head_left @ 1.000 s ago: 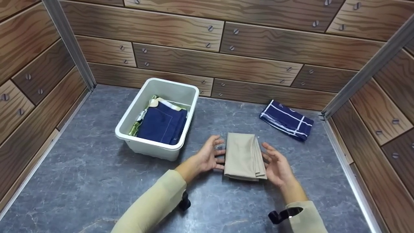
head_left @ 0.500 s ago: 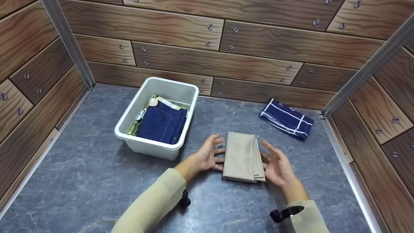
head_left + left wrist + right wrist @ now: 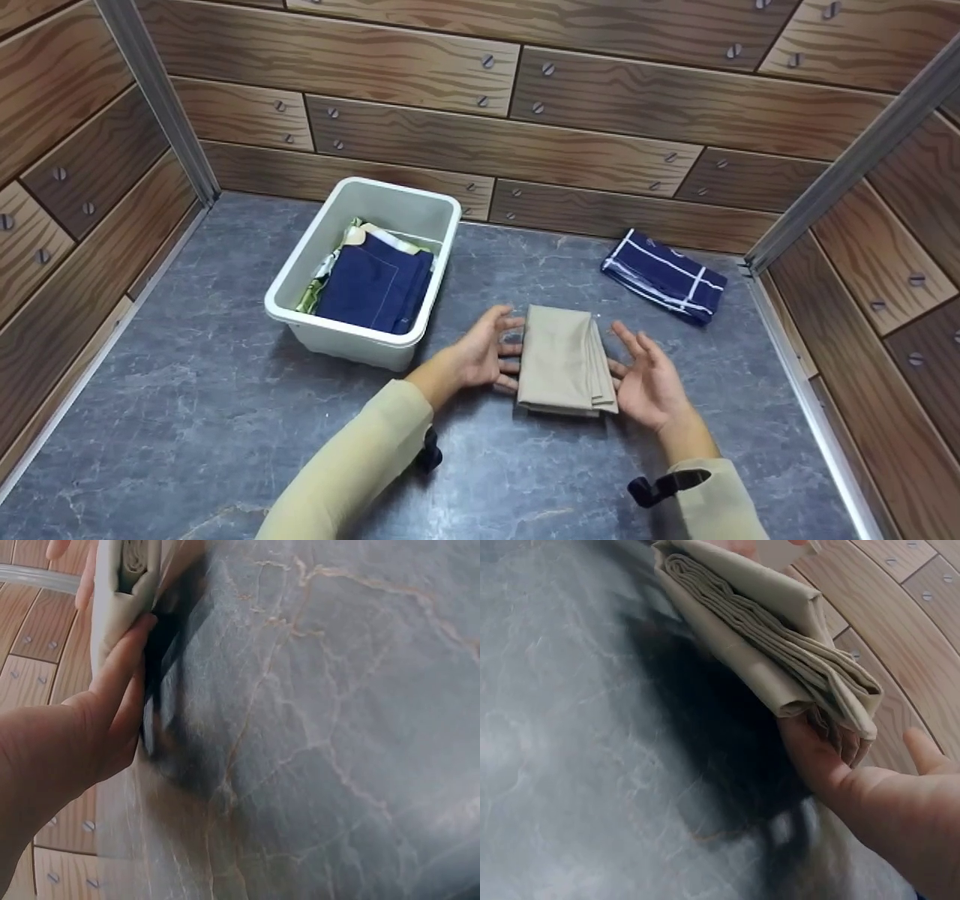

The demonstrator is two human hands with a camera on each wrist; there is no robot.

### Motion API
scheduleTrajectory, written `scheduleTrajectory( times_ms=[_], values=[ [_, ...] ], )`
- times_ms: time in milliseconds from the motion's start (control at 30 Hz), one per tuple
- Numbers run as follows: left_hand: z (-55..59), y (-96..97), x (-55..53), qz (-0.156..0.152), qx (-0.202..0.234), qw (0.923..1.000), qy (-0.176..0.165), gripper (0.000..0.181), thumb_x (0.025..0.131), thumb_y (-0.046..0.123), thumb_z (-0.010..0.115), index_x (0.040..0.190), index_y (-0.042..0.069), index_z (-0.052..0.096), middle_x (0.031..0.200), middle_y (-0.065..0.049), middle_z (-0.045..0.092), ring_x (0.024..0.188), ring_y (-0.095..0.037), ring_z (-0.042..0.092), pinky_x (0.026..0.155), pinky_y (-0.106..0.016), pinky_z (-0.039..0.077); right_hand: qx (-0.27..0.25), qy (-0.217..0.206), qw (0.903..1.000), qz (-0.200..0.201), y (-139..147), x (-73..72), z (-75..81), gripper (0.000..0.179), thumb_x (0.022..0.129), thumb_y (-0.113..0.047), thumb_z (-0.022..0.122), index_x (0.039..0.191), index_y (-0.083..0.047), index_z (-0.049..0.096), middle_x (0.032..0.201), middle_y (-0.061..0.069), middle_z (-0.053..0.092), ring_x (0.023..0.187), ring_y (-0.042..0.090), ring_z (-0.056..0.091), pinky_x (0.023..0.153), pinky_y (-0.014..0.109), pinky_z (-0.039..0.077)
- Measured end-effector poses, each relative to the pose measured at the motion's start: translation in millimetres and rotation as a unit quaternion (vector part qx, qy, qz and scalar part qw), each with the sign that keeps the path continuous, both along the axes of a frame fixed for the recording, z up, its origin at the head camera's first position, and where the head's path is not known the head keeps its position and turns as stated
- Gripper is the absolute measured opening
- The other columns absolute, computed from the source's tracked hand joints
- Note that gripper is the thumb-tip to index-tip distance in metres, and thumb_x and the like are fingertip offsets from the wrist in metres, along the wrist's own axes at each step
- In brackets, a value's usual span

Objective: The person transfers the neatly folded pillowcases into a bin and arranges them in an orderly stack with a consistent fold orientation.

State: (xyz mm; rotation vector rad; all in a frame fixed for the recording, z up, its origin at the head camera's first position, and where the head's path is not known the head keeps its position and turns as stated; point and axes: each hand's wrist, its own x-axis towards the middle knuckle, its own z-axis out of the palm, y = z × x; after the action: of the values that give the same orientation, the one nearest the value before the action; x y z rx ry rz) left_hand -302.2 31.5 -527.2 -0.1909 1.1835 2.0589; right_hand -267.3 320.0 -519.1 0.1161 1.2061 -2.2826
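Note:
A beige folded cloth (image 3: 556,358) lies level between my two hands, its layered edge toward the right. My left hand (image 3: 480,351) has its fingers spread under the cloth's left side, thumb off to the side. Under the right side are fingers of my right hand (image 3: 649,382), with thumb and index finger clear of the fabric. Both wrist views show a gap and dark shadow below the cloth (image 3: 742,634), so it is held above the grey surface. In the left wrist view, fingertips of the left hand (image 3: 75,731) support the cloth's underside.
To the left stands a white bin (image 3: 300,319) holding a folded navy cloth (image 3: 371,281) on top of green and white patterned fabric (image 3: 315,292). A navy cloth with white stripes (image 3: 664,277) lies at the back right. Wood-patterned walls (image 3: 420,112) enclose the grey marbled surface (image 3: 187,397).
The beige cloth stays on the fingers; its front edge dipped slightly and has come back up. My left hand has risen a little, and the right hand's fingers have spread slightly.

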Motion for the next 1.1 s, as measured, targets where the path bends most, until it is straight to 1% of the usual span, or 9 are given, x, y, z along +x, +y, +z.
scheduleTrajectory(
  times_ms=[67, 133, 200, 300, 400, 600, 833, 967, 1100],
  values=[
    [0.7, -0.2, -0.3, -0.004, -0.001, 1.0, 0.001, 0.073, 0.094, 0.059, 0.04, 0.157, 0.022, 0.029, 0.158, -0.028, 0.021, 0.138, -0.053, 0.033, 0.103, -0.074, 0.034, 0.0, 0.001, 1.0, 0.007, 0.5, -0.6, 1.7, 0.061, 0.106, -0.052, 0.019, 0.16, -0.037, -0.005, 0.161, 0.03, -0.009, 0.142, 0.043, 0.02, 0.108, 0.053, 0.039],
    [0.7, -1.2, -0.5, -0.009, -0.003, 1.0, 0.001, 0.074, 0.094, 0.06, 0.04, 0.156, 0.023, 0.03, 0.159, -0.028, 0.018, 0.138, -0.053, 0.032, 0.103, -0.073, 0.035, 0.004, 0.005, 0.9998, 0.02, 0.7, -1.2, 2.6, 0.061, 0.106, -0.053, 0.019, 0.159, -0.039, -0.007, 0.161, 0.03, -0.01, 0.144, 0.043, 0.018, 0.109, 0.053, 0.038],
    [0.1, -2.0, -0.7, -0.014, -0.009, 0.9999, 0.003, 0.074, 0.093, 0.061, 0.041, 0.156, 0.023, 0.031, 0.161, -0.025, 0.017, 0.138, -0.054, 0.032, 0.102, -0.072, 0.036, 0.007, 0.009, 0.9994, 0.033, 0.8, -1.9, 2.1, 0.062, 0.106, -0.054, 0.019, 0.159, -0.038, -0.009, 0.162, 0.029, -0.01, 0.143, 0.042, 0.025, 0.11, 0.053, 0.038],
    [-0.1, -2.4, -0.6, -0.027, -0.022, 0.9993, 0.013, 0.074, 0.093, 0.063, 0.042, 0.155, 0.024, 0.033, 0.162, -0.019, 0.018, 0.137, -0.055, 0.033, 0.101, -0.073, 0.036, 0.016, 0.007, 0.999, 0.041, 1.3, -2.2, -0.5, 0.062, 0.105, -0.056, 0.017, 0.16, -0.036, -0.006, 0.165, 0.023, -0.006, 0.135, 0.037, 0.042, 0.11, 0.053, 0.038],
    [-0.3, -2.4, -1.6, -0.044, -0.038, 0.9979, 0.028, 0.073, 0.093, 0.064, 0.042, 0.154, 0.026, 0.036, 0.161, -0.014, 0.023, 0.136, -0.055, 0.034, 0.099, -0.074, 0.038, 0.028, 0.0, 0.9985, 0.047, 1.5, -2.5, -3.6, 0.063, 0.104, -0.059, 0.015, 0.16, -0.036, -0.002, 0.165, 0.019, -0.006, 0.131, 0.035, 0.045, 0.109, 0.056, 0.038],
    [-4.1, -5.4, -5.8, -0.068, -0.047, 0.9955, 0.047, 0.07, 0.094, 0.066, 0.04, 0.151, 0.025, 0.042, 0.158, -0.014, 0.028, 0.132, -0.056, 0.039, 0.092, -0.072, 0.045, 0.058, 0.006, 0.9956, 0.074, -2.9, -2.6, -6.6, 0.067, 0.102, -0.064, 0.016, 0.161, -0.034, 0.002, 0.165, 0.016, -0.007, 0.134, 0.037, 0.039, 0.105, 0.059, 0.039],
    [-9.2, -11.3, -8.0, -0.09, -0.031, 0.9939, 0.055, 0.076, 0.095, 0.069, 0.034, 0.153, 0.021, 0.04, 0.16, -0.013, 0.027, 0.133, -0.053, 0.04, 0.093, -0.07, 0.046, 0.062, 0.011, 0.9939, 0.091, -4.8, -3.5, -10.0, 0.068, 0.102, -0.065, 0.017, 0.161, -0.034, 0.003, 0.166, 0.011, -0.011, 0.137, 0.038, 0.033, 0.105, 0.059, 0.039],
    [-10.2, -13.1, -8.3, -0.094, -0.028, 0.9937, 0.055, 0.076, 0.094, 0.071, 0.033, 0.153, 0.022, 0.041, 0.159, -0.013, 0.027, 0.134, -0.052, 0.041, 0.093, -0.069, 0.047, 0.083, 0.012, 0.9914, 0.1, -5.9, -4.8, -10.6, 0.066, 0.102, -0.064, 0.017, 0.161, -0.035, 0.004, 0.167, 0.0, -0.012, 0.141, 0.036, 0.029, 0.106, 0.059, 0.039],
    [-10.1, -11.9, -8.0, -0.101, -0.034, 0.9925, 0.06, 0.076, 0.095, 0.072, 0.031, 0.151, 0.022, 0.043, 0.159, -0.013, 0.027, 0.134, -0.053, 0.04, 0.092, -0.067, 0.049, 0.128, 0.016, 0.9852, 0.113, -7.6, -6.0, -11.4, 0.062, 0.104, -0.06, 0.019, 0.16, -0.036, 0.007, 0.168, -0.007, -0.012, 0.142, 0.035, 0.028, 0.105, 0.059, 0.041]
  ],
)
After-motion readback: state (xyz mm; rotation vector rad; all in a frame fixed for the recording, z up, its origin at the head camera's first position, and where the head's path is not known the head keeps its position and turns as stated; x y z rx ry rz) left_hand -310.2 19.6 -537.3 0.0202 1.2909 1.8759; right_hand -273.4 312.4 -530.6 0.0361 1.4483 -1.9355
